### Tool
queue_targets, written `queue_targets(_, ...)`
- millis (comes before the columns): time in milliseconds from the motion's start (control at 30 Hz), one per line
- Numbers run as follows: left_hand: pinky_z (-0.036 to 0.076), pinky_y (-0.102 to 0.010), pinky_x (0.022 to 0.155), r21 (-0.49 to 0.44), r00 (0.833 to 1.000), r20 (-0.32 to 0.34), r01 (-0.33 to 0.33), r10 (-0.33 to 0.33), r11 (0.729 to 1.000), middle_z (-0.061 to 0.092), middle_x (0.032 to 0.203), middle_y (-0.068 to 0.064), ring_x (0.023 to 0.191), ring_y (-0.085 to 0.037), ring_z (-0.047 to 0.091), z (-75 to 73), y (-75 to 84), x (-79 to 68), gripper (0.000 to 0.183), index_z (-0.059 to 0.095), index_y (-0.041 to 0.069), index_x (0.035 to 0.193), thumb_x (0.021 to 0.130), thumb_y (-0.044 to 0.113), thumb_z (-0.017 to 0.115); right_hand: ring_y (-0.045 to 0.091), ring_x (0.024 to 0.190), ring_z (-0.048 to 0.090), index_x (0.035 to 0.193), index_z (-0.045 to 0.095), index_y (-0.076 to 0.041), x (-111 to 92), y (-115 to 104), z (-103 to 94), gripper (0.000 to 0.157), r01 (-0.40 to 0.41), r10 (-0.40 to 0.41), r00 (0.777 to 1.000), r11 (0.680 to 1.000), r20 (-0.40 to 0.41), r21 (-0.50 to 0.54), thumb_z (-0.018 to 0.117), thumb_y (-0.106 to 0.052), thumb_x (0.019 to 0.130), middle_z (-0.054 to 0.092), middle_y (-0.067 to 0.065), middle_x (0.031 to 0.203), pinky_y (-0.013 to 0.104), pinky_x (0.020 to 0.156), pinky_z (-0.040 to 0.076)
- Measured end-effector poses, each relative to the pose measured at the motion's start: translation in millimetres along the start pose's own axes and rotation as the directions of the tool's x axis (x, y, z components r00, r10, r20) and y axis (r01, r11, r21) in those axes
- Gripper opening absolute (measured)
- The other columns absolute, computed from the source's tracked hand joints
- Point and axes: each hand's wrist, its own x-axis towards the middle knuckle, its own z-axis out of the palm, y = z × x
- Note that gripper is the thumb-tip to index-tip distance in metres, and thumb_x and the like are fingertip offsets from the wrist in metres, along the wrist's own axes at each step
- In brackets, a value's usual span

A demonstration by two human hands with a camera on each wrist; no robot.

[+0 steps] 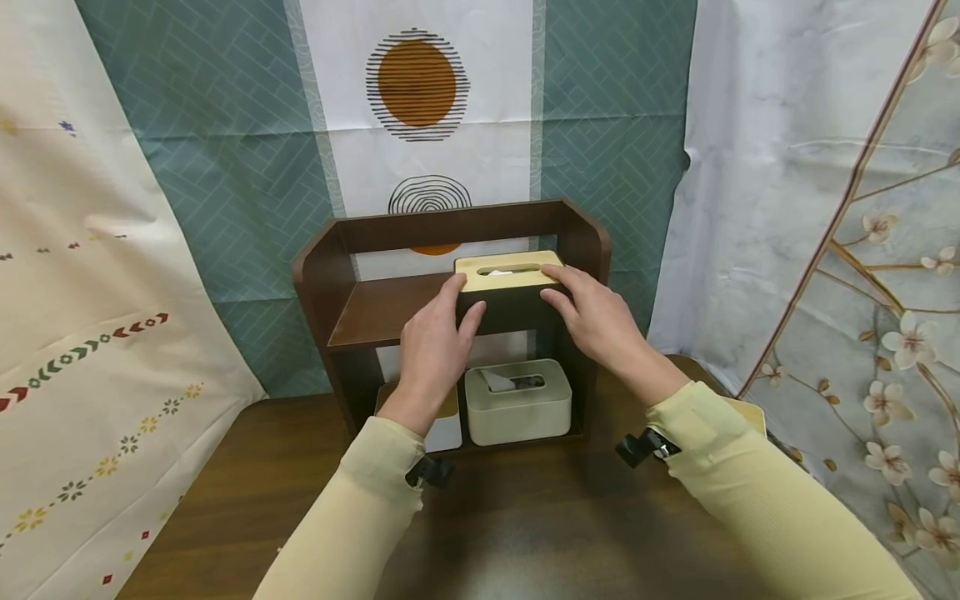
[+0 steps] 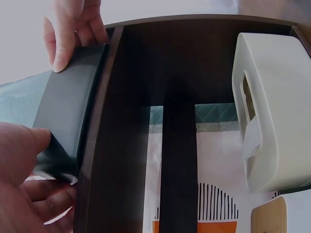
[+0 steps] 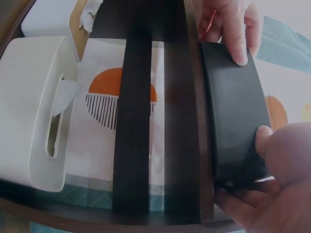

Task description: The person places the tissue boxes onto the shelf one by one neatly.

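A black tissue box [image 1: 510, 310] with a pale wooden lid is at the right part of the upper board of a small dark brown shelf [image 1: 386, 307]. White tissue shows in the lid's slot. My left hand [image 1: 435, 346] grips the box's left end, its thumb on the front face. At the other end my right hand [image 1: 600, 321] holds it the same way, thumb in front. Both wrist views show the black front [image 2: 68, 104] with its lower edge along the shelf board; whether its full weight rests there, I cannot tell.
On the lower level a cream tissue box [image 1: 517, 417] stands beside a white box [image 1: 447, 427] with a wooden top, partly hidden by my left arm. The shelf stands on a brown wooden table [image 1: 247, 492]. A pale yellow-edged object [image 1: 748, 412] shows behind my right sleeve.
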Motion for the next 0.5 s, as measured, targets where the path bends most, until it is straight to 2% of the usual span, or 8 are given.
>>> queue_targets(167, 0.056, -0.059, 0.103, -0.003, 1.000, 0.008, 0.010, -0.010, 1.000, 0.067, 0.152, -0.013, 0.126, -0.040, 0.071, 2.1, -1.3, 1.6, 0.057, 0.054, 0.013, 0.162, 0.112, 0.035, 0.070, 0.041, 0.155, 0.046, 0.166, 0.050, -0.010, 3, 0, 1.2, 0.053, -0.016, 0.016, 1.000, 1.000, 0.010, 0.006, 0.059, -0.028, 0.117, 0.047, 0.019, 0.170, 0.063, 0.125, 0.035)
queue_targets(300, 0.052, -0.060, 0.109, -0.011, 1.000, 0.021, 0.020, -0.020, 1.000, 0.066, 0.153, -0.013, 0.128, -0.041, 0.069, 3.6, -2.2, 2.3, 0.068, 0.047, 0.014, 0.166, 0.108, 0.034, 0.075, 0.040, 0.156, 0.045, 0.170, 0.043, -0.011, 1, 0, 1.4, 0.058, -0.031, 0.031, 1.000, 0.999, 0.001, 0.018, 0.059, -0.028, 0.117, 0.045, 0.018, 0.172, 0.062, 0.126, 0.035)
queue_targets(400, 0.047, -0.059, 0.115, -0.015, 1.000, 0.025, 0.019, -0.019, 1.000, 0.075, 0.133, -0.015, 0.119, -0.042, 0.071, 2.8, -3.6, 0.9, 0.078, 0.041, 0.012, 0.169, 0.105, 0.032, 0.080, 0.041, 0.151, 0.050, 0.174, 0.035, -0.014, -6, 0, 0.6, 0.066, -0.033, 0.034, 0.999, 0.999, -0.030, 0.028, 0.062, -0.030, 0.116, 0.048, 0.018, 0.169, 0.063, 0.122, 0.039)
queue_targets(500, 0.039, -0.057, 0.123, 0.007, 0.999, 0.028, 0.015, -0.015, 1.000, 0.077, 0.117, -0.017, 0.118, -0.041, 0.070, 0.3, -5.9, -2.1, 0.084, 0.040, 0.009, 0.169, 0.102, 0.031, 0.084, 0.042, 0.142, 0.060, 0.176, 0.030, -0.016, -21, 1, -1.2, 0.074, -0.029, 0.031, 0.996, 0.999, -0.089, 0.024, 0.066, -0.029, 0.114, 0.057, 0.022, 0.160, 0.065, 0.114, 0.046)
